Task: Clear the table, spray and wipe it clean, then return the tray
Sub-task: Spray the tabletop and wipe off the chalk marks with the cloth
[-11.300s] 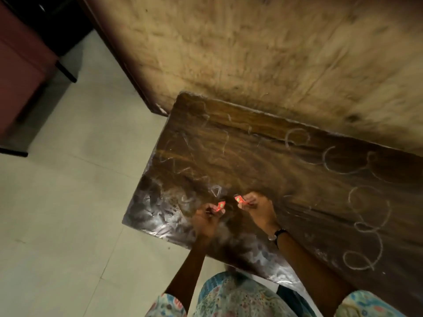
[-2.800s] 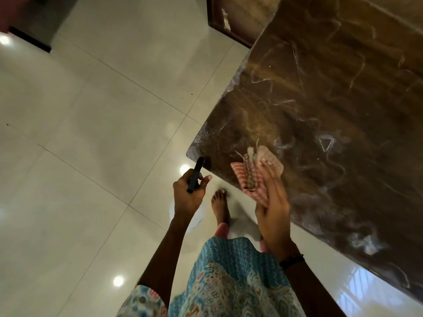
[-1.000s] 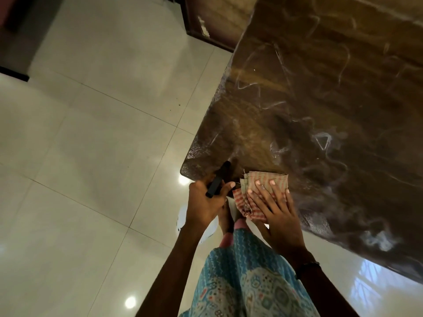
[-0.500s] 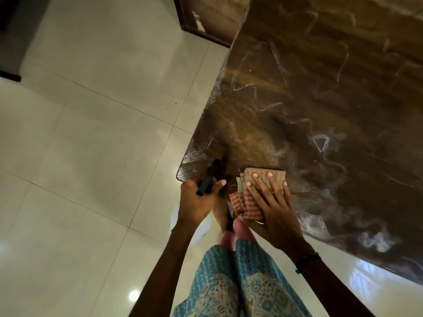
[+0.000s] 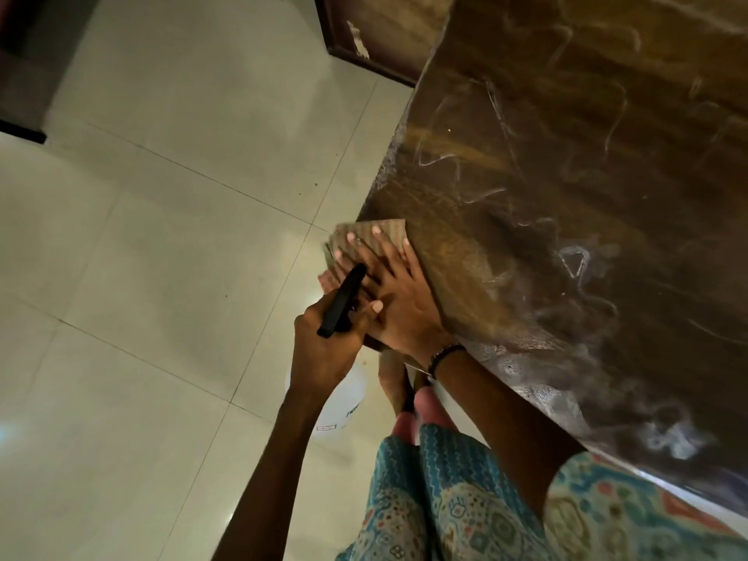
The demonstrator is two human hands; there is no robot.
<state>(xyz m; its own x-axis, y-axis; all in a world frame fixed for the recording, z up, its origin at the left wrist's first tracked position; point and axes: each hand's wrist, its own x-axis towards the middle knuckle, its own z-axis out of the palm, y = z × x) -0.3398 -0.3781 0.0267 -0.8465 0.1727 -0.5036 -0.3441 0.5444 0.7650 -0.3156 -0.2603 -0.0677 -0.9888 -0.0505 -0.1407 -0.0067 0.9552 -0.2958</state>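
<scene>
The dark wooden table [image 5: 566, 188] carries white chalk scribbles and smears. My right hand [image 5: 398, 301] lies flat, fingers spread, pressing a folded striped cloth [image 5: 382, 232] onto the table's near left corner; part of the cloth hangs over the edge. Just left of it, off the table, my left hand [image 5: 324, 350] grips the black trigger head of a spray bottle [image 5: 342, 301], whose white body [image 5: 342, 402] hangs below the hand. The strip of table right of the cloth looks free of chalk. No tray is in view.
Pale glossy floor tiles [image 5: 162, 277] spread to the left. A wooden panel or door [image 5: 376, 30] stands behind the table's far left corner. My bare feet [image 5: 404, 394] and patterned clothing are beside the table's near edge.
My right hand has slid the cloth left along the near edge to the table's corner. My left hand with the spray bottle now sits close against the right hand.
</scene>
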